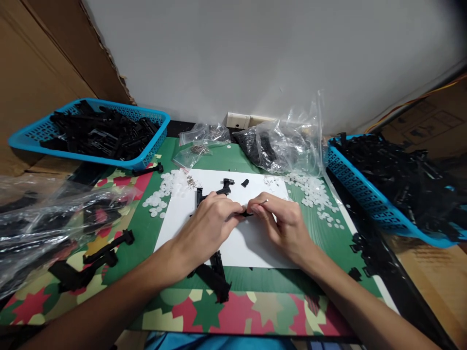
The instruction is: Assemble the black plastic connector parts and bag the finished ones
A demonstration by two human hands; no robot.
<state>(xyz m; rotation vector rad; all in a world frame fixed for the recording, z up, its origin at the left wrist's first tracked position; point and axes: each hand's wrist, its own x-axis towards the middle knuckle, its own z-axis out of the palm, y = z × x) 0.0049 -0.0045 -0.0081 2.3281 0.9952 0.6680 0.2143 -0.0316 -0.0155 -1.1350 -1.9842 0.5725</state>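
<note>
plastic part, smooth paper, glossy bag

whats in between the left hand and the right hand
In the head view, a small black part shows between the left hand and the right hand, with white paper beneath.

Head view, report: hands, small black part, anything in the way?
Left hand pinching small black part. Right hand at its other end, grip unclear. Black pieces lie near left hand.
</note>
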